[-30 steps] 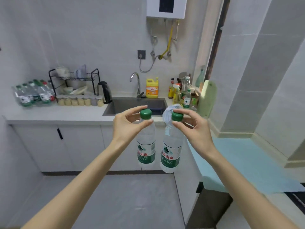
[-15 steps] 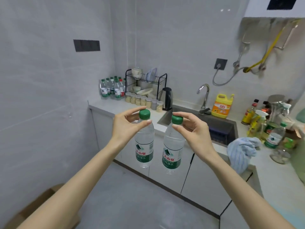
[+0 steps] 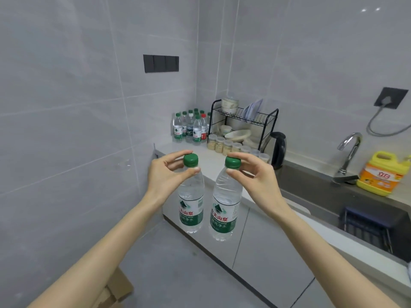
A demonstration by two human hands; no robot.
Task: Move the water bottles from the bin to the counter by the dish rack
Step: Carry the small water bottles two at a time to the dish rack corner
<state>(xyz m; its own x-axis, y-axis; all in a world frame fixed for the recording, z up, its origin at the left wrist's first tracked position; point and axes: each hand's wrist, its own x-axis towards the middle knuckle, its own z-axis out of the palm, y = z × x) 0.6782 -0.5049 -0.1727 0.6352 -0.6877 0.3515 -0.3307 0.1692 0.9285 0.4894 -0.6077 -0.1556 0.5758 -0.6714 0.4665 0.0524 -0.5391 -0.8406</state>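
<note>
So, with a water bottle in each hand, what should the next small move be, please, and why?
Probably carry both forward to the counter. The left hand pinches one water bottle by its cap, the right hand a second bottle; both hang short of it, and more bottles stand there beside the dish rack.

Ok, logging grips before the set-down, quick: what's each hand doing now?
Left hand: pinching the left green-capped clear plastic water bottle at its top.
Right hand: pinching the right green-capped clear plastic water bottle at its top.
</note>
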